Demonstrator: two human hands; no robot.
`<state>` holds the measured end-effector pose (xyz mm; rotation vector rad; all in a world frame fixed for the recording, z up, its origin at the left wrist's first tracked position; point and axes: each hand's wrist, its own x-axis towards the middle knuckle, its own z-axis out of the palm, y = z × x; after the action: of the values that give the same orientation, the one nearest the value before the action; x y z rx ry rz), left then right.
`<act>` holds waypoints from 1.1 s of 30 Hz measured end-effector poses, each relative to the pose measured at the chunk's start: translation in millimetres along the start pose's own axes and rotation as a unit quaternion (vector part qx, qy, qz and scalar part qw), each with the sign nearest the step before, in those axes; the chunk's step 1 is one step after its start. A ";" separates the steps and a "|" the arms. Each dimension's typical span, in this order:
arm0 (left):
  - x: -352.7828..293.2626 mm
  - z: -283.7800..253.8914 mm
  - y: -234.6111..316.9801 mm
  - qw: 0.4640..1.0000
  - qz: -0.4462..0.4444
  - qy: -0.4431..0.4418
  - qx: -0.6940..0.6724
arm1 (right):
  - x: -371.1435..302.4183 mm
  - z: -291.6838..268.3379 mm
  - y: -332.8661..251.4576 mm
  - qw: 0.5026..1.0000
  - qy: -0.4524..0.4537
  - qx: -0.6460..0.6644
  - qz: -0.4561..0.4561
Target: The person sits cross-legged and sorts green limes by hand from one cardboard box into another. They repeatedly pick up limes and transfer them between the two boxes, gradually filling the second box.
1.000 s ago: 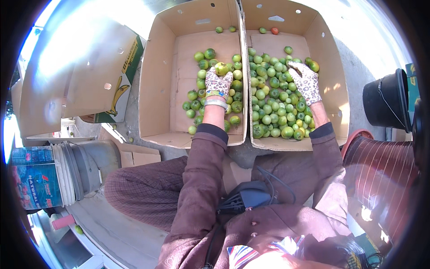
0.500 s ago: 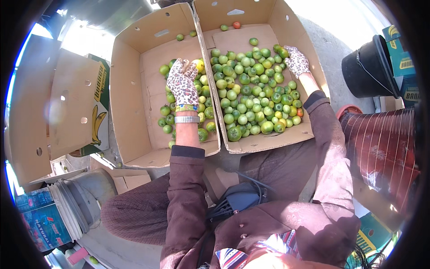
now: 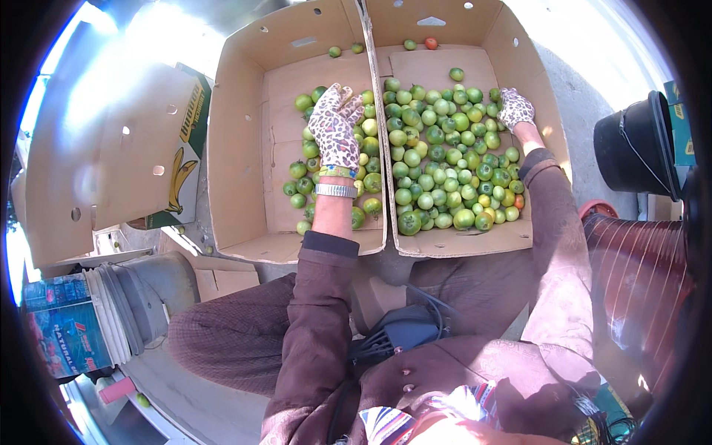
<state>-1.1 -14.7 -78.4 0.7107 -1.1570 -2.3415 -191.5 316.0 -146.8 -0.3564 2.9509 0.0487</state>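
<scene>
My left hand (image 3: pixel 336 124), in a spotted glove, is over the left cardboard box (image 3: pixel 245 159). Its fingers are spread above a loose group of green and yellowish tomatoes (image 3: pixel 300 169), with nothing visible held in them. Gloved alike, my right hand (image 3: pixel 516 109) is at the right side of the right cardboard box (image 3: pixel 540 96). Its fingers curl down round a green tomato (image 3: pixel 495 95), which shows only in part. Beside that hand lies a dense spread of mostly green tomatoes (image 3: pixel 449 152), a few of them yellowish or orange.
A red tomato (image 3: pixel 431 43) lies at the right box's far end. A black bucket (image 3: pixel 630 144) and a dark red ribbed container (image 3: pixel 638 274) stand to the right. Leftward are a folded banana carton (image 3: pixel 141 148) and a grey bucket (image 3: pixel 167 289). A dark blue bag (image 3: pixel 404 326) rests between my legs.
Both boxes appear farther right and higher in view. A yellow tomato by my left fingers no longer shows there. My right hand has shifted slightly left over the tomatoes.
</scene>
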 end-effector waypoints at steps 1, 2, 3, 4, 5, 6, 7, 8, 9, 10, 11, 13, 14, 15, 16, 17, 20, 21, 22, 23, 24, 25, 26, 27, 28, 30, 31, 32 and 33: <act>-1.3 4.6 1.1 1.000 0.008 0.007 0.006 | -4.7 -7.1 0.6 0.999 0.003 0.039 0.025; -5.0 5.5 4.0 0.999 0.031 0.005 0.019 | -15.9 -23.2 -9.7 0.992 0.022 0.112 0.045; -7.7 9.5 6.3 0.998 0.053 -0.007 0.024 | -25.2 -38.0 -20.4 0.988 0.059 0.141 0.025; -9.1 14.1 6.1 0.996 0.063 -0.049 0.033 | -31.0 -48.0 -27.2 0.977 0.123 0.174 -0.014; -9.8 22.5 5.3 0.992 0.069 -0.100 0.039 | -40.1 -62.2 -30.1 0.960 0.190 0.202 -0.044; -15.6 14.6 12.7 0.979 0.124 -0.119 0.108 | -52.5 -76.5 -62.6 0.938 0.198 0.263 -0.106; -19.8 17.2 17.4 0.980 0.090 -0.150 0.095 | -72.3 -99.5 -89.0 0.913 0.212 0.312 -0.153; -24.1 19.7 22.5 0.979 0.056 -0.179 0.083 | -91.5 -118.7 -114.3 0.894 0.224 0.322 -0.215; -27.7 25.8 25.8 0.975 0.020 -0.211 0.071 | -105.3 -132.0 -134.8 0.874 0.238 0.328 -0.269; -31.8 30.1 26.6 0.971 0.008 -0.233 0.043 | -110.2 -134.7 -151.5 0.867 0.247 0.305 -0.308; -34.6 31.4 26.4 0.968 -0.002 -0.251 0.015 | -113.3 -133.6 -167.5 0.856 0.254 0.283 -0.349; -23.9 21.8 15.7 0.938 0.166 -0.282 0.116 | -113.7 -119.0 -190.7 0.823 0.229 0.309 -0.419; -20.9 18.1 14.2 0.943 0.155 -0.284 0.080 | -121.2 -122.6 -195.5 0.835 0.157 0.363 -0.383; -17.4 15.4 12.3 0.946 0.143 -0.287 0.044 | -128.0 -125.7 -197.3 0.839 0.083 0.413 -0.343; -13.9 11.0 11.4 0.958 0.036 -0.274 -0.080 | -125.6 -122.5 -193.2 0.826 0.182 0.376 -0.378; -11.0 10.3 9.8 0.943 -0.074 -0.253 -0.201 | -122.4 -118.4 -183.7 0.803 0.279 0.334 -0.407; 24.8 -42.4 -31.9 0.929 0.190 -0.067 0.311 | -124.6 -104.4 -157.8 0.837 0.250 0.388 -0.295; 11.7 -37.4 -29.4 0.905 0.173 -0.007 0.387 | -122.9 -94.6 -136.5 0.845 0.241 0.412 -0.241; 1.7 -29.0 -26.5 0.836 0.212 0.017 0.506 | -119.5 -82.0 -115.5 0.860 0.252 0.386 -0.220; 2.8 -41.8 -26.9 0.802 0.232 0.029 0.549 | -118.5 -73.3 -109.3 0.866 0.257 0.371 -0.215; 2.9 -43.2 -27.4 0.788 0.216 0.016 0.576 | -118.5 -68.5 -100.2 0.874 0.244 0.362 -0.214; 3.0 -45.0 -27.6 0.773 0.199 0.004 0.602 | -115.5 -62.4 -96.4 0.879 0.235 0.358 -0.211; 11.6 -63.6 -35.0 0.818 0.180 -0.027 0.546 | -112.4 -60.3 -98.5 0.881 0.223 0.358 -0.215; 28.6 -92.3 -46.4 0.857 0.163 -0.053 0.486 | -110.6 -62.1 -103.7 0.881 0.212 0.358 -0.224; 33.4 -94.7 -53.3 0.864 0.142 -0.065 0.479 | -110.2 -59.6 -103.7 0.877 0.236 0.350 -0.229; 27.0 -83.5 -55.2 0.847 0.102 -0.063 0.518 | -109.1 -54.4 -96.4 0.885 0.248 0.320 -0.230; 18.8 -69.2 -53.0 0.821 0.083 -0.052 0.563 | -108.3 -50.4 -90.0 0.890 0.254 0.302 -0.226; 14.2 -66.6 -48.6 0.853 0.063 -0.056 0.515 | -107.9 -50.7 -92.0 0.888 0.250 0.316 -0.223; 17.7 -72.0 -48.2 0.861 0.076 -0.059 0.500 | -107.1 -52.5 -91.5 0.891 0.247 0.315 -0.214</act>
<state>22.1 -40.8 -159.7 0.7311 -2.4092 -1.5309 -75.7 249.4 -77.9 -1.0146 3.0219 -1.1802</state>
